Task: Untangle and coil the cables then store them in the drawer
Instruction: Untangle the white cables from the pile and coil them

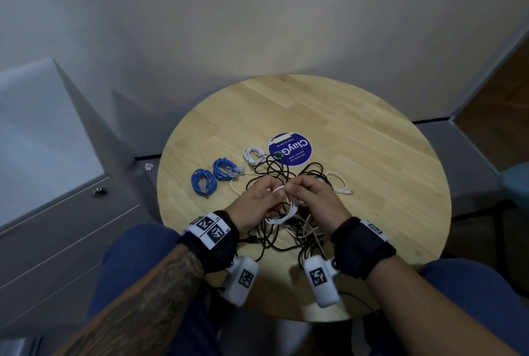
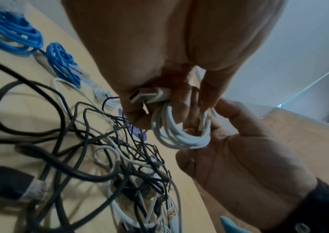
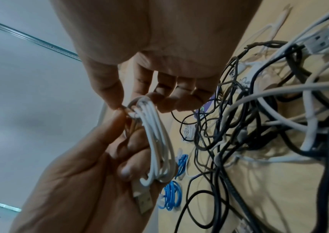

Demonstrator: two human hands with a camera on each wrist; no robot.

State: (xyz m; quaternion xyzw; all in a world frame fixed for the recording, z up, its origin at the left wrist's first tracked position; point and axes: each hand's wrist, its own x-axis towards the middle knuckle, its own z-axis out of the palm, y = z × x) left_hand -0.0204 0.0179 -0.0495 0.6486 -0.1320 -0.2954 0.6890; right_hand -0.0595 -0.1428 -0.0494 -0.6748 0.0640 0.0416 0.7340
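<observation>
Two hands, one white coil nearly tied off

We grip the smooth white cable coil (image 1: 282, 214) in our left hand (image 1: 254, 201) while our right hand (image 1: 313, 198) pinches its top wrap, above the table (image 1: 372, 155) at 6 o'clock. If that pinch slips, the springy loops may unwind into the matte black and white tangle (image 1: 289, 237) below. Two ribbed blue coils (image 1: 214, 177) lie at 9 o'clock.
</observation>
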